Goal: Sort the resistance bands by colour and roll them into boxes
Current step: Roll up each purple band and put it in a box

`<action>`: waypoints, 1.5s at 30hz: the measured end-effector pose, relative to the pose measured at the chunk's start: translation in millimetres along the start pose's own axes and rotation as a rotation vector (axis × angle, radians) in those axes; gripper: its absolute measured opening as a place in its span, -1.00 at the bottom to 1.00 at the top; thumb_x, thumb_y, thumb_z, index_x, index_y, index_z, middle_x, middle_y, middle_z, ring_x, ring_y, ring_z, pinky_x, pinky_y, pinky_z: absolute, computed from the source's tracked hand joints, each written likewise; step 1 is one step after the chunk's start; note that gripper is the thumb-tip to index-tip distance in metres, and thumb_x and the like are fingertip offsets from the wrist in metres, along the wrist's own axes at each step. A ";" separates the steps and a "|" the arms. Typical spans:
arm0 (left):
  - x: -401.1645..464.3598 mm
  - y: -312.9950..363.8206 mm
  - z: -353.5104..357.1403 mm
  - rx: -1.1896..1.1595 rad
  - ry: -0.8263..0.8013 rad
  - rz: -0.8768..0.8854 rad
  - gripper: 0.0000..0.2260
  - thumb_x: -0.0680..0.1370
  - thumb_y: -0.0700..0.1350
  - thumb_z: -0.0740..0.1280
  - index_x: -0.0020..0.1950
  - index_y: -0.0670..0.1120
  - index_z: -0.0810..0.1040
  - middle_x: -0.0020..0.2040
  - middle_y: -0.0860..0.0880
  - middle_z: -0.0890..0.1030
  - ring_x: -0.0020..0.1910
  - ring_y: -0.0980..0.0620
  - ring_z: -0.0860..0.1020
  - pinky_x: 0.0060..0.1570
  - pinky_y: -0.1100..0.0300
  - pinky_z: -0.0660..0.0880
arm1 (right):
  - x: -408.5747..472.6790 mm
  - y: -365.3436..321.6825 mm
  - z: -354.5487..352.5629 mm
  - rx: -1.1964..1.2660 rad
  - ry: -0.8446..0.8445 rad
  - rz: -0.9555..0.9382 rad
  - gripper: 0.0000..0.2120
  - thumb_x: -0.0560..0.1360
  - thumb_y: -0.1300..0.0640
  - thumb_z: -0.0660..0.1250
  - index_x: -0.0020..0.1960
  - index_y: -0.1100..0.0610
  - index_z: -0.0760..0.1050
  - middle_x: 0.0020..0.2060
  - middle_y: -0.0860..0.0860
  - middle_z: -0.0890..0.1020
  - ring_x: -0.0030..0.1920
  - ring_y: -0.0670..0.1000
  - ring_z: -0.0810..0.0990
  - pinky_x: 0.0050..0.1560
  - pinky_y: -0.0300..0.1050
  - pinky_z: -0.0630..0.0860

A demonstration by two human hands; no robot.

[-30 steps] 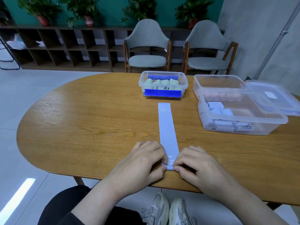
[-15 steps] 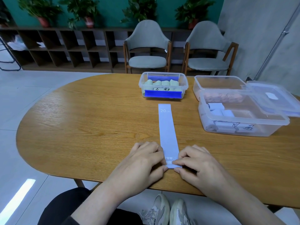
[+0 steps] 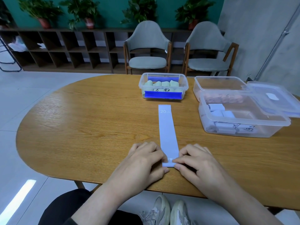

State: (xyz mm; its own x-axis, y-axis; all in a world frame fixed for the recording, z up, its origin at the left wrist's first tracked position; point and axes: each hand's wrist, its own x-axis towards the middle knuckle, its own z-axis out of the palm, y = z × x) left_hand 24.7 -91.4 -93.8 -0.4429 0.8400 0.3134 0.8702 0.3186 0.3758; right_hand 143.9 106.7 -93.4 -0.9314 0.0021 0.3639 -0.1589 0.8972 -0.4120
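Both my hands are down at the near end of the flat pale lilac rubber resistance band marked 20 LB. My left hand and right hand each pinch a side of that end with curled fingertips, where it's folded into a tiny first roll. The rest of the band lies straight away from my grip on the oval wooden table. Beyond its far tip is the small clear plastic box of pale green rolls, and off past my right hand is the bigger clear plastic tub with lilac rolls in it.
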 end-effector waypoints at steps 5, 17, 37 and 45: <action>1.4 -2.4 1.1 -0.027 0.028 -0.026 -0.82 0.61 0.17 0.23 0.04 0.15 0.56 0.01 0.23 0.42 0.13 0.21 0.42 0.25 0.15 0.30 | -0.2 -0.7 0.5 -0.042 -0.027 0.016 -0.82 0.55 -0.03 0.30 0.13 -0.11 0.58 -0.04 -0.26 0.49 0.02 -0.19 0.43 0.08 -0.20 0.31; 1.1 -1.2 2.3 0.020 0.021 -0.065 -0.81 0.59 0.16 0.24 0.14 0.15 0.52 0.07 0.22 0.43 0.17 0.23 0.39 0.26 0.24 0.24 | 2.9 -1.1 -1.0 -0.047 -0.018 0.061 -0.88 0.57 0.01 0.34 0.02 -0.07 0.65 -0.09 -0.23 0.48 -0.01 -0.16 0.43 0.02 -0.24 0.23; 0.4 0.4 1.3 0.026 0.009 -0.074 -0.79 0.58 0.20 0.23 0.14 0.18 0.53 0.07 0.25 0.41 0.16 0.27 0.35 0.27 0.27 0.24 | 1.7 0.2 -1.0 -0.032 -0.024 0.063 -0.81 0.57 -0.07 0.26 0.02 -0.09 0.64 -0.10 -0.25 0.47 -0.01 -0.19 0.42 0.08 -0.31 0.20; 0.4 0.4 0.9 0.043 0.001 -0.077 -0.73 0.61 0.20 0.15 0.15 0.16 0.56 0.08 0.25 0.40 0.17 0.21 0.38 0.27 0.21 0.27 | 1.0 2.5 -1.3 0.006 -0.045 0.077 -0.86 0.51 -0.09 0.39 0.05 -0.12 0.58 -0.06 -0.28 0.52 0.05 -0.23 0.44 0.11 -0.30 0.22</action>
State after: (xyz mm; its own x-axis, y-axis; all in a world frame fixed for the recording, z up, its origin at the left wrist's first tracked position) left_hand 25.1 -90.5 -94.3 -0.5091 0.8120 0.2854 0.8419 0.4010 0.3611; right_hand 142.9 109.5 -93.0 -0.9546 0.0511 0.2933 -0.0881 0.8925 -0.4423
